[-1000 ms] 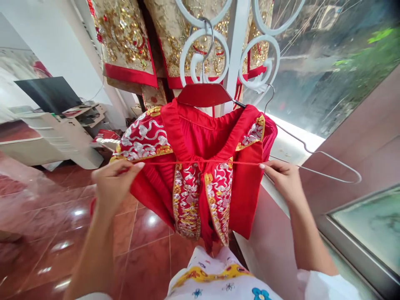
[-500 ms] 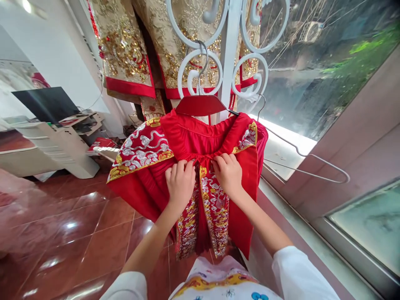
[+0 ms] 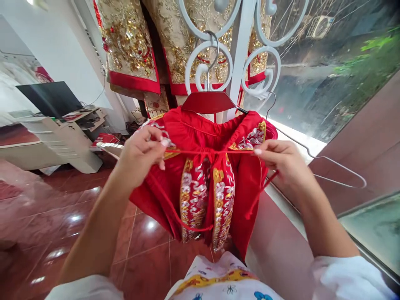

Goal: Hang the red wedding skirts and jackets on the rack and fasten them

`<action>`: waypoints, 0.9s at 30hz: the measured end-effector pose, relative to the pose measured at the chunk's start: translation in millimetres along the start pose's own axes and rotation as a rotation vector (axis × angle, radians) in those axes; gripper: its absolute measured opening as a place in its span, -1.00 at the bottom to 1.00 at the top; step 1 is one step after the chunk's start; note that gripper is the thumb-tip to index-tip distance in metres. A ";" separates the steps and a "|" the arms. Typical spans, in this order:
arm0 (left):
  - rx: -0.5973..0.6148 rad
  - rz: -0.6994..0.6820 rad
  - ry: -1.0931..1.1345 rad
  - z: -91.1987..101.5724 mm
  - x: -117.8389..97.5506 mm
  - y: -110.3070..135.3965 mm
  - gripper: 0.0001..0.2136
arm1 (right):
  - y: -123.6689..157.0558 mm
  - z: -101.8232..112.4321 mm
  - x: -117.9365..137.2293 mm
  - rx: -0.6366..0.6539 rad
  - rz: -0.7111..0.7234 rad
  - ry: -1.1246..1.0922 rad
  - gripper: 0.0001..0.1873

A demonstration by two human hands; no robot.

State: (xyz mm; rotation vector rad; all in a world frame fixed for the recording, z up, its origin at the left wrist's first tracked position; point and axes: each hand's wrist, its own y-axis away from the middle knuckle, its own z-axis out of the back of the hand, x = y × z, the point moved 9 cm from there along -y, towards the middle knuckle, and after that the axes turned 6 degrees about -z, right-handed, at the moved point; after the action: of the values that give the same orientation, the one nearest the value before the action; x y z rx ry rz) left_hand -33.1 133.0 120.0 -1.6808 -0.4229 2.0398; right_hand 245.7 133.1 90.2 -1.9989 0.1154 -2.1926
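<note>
A red garment with silver and gold sequin bands hangs on a hanger with a dark red top. At its gathered neckline a thin red drawstring runs out taut to both sides. My left hand pinches the string on the left, in front of the embroidered shoulder. On the right, my right hand pinches it between thumb and forefinger. Loose string ends dangle below each hand, one curving across the sequin bands. The neckline's centre, where the string comes out, looks bunched.
The hanger hooks onto a white scrolled metal frame. Gold-sequined garments hang behind it. A bare wire hanger sticks out at right beside the window. A desk with a dark monitor stands left on a red tiled floor.
Both hands have moved apart from the neckline's centre, drawing the red drawstring out straight to left and right. The view has shifted slightly.
</note>
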 end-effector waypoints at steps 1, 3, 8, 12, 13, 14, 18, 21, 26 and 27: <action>0.005 0.001 0.031 6.3 -1.6 -1.4 -0.82 | -2.4 11.5 -0.2 -0.029 -0.014 -0.017 -0.74; 0.126 0.025 0.036 5.8 -1.8 -0.4 -0.86 | -10.2 20.9 -6.4 -0.008 -0.073 -0.059 -0.73; 0.312 -0.110 -0.696 -8.4 -4.4 4.4 -0.89 | -20.8 -22.4 -31.9 0.456 -0.295 0.180 -0.76; -0.218 -0.346 -1.067 -10.3 -32.7 -2.6 -0.85 | -10.3 -66.8 -11.2 0.789 -0.077 0.378 -0.72; -0.323 -0.411 -1.053 -15.1 -38.9 -2.4 -0.85 | -13.2 -73.0 1.0 0.750 0.021 0.337 -0.71; -0.391 -0.468 -0.995 -20.5 -42.8 -2.9 -0.87 | -18.4 -76.1 13.4 0.660 0.120 0.287 -0.70; -0.269 -0.490 -0.546 -41.7 -35.8 -18.6 -0.92 | -27.1 -72.7 51.4 0.107 0.562 0.323 -0.75; -0.070 -0.380 -0.300 -56.1 -22.5 -26.9 -0.90 | -12.5 -85.2 57.7 -0.107 0.824 0.612 -0.76; -0.051 -0.373 -0.305 -60.3 -16.2 -21.9 -0.95 | -1.5 -98.2 45.0 -0.079 0.910 0.904 -0.69; -0.039 -0.383 -0.334 -62.3 -16.5 -20.3 -0.95 | -0.8 -99.0 44.1 -0.046 0.919 0.904 -0.69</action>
State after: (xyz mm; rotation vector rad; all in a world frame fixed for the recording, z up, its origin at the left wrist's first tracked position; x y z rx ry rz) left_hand 33.3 138.1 131.3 -1.1632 -0.8309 2.0227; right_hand 143.4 120.2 123.9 -0.5471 0.9575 -2.1540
